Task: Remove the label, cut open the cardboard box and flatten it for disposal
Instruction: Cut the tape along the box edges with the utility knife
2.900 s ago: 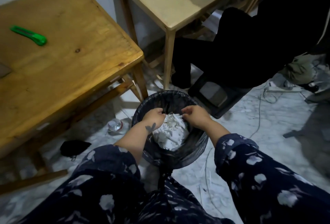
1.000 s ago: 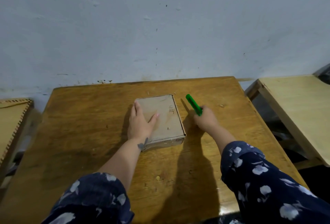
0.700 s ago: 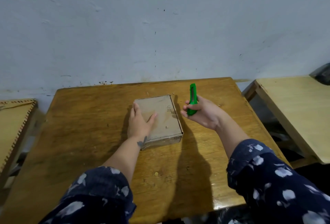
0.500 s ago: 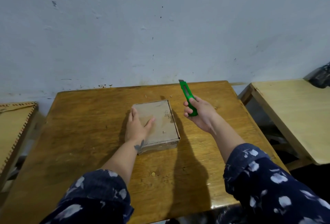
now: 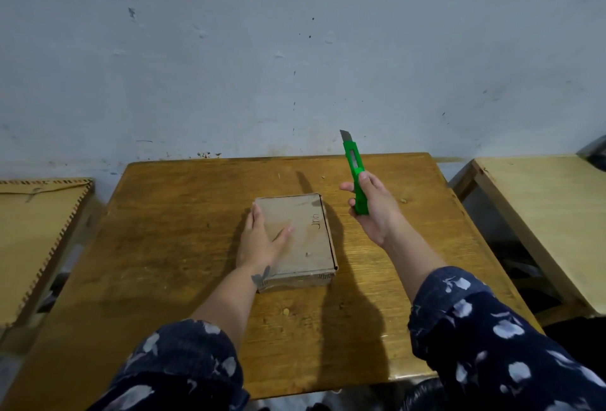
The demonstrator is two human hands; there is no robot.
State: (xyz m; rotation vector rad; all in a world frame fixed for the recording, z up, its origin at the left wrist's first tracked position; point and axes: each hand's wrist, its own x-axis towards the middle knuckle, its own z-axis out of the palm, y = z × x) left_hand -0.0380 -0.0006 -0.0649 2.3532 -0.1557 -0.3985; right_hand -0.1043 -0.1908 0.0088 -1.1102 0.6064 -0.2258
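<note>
A flat brown cardboard box [image 5: 306, 240] lies closed near the middle of the wooden table [image 5: 170, 246], with small writing by its right edge. My left hand [image 5: 260, 240] rests flat on the box's left half, fingers spread. To the right of the box, my right hand [image 5: 372, 210] is raised above the table and grips a green utility knife [image 5: 355, 178]. The knife points up and away from me, and a short length of blade shows at its tip.
A pale wooden table [image 5: 551, 214] stands to the right with a gap between. A light board with a notched edge [image 5: 36, 240] sits at the left. A grey wall [image 5: 295, 50] rises right behind the table. My dark patterned sleeves fill the foreground.
I turned from the waste bin to the table and picked the knife up off it with my right hand. The knife rose, and its blade now shows. My left hand stayed on the box.
</note>
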